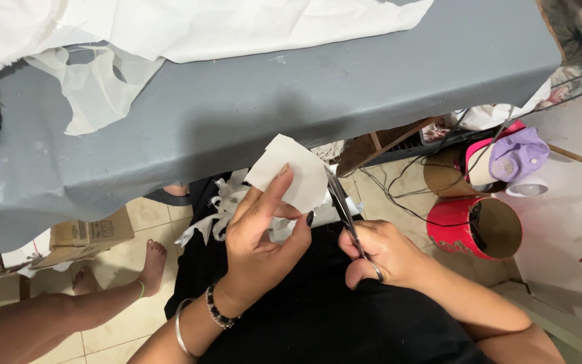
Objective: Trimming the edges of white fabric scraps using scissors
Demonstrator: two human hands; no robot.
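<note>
Head view: the left hand pinches a white fabric piece between thumb and fingers, held above the lap, in front of the grey table. The right hand grips scissors, blades at the piece's right edge; white scraps lie on the lap.

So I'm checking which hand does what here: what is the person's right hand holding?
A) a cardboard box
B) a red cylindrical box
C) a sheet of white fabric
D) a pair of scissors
D: the right hand has its fingers through the handles of the scissors, whose blades meet the edge of the white piece that the left hand holds up.
</note>
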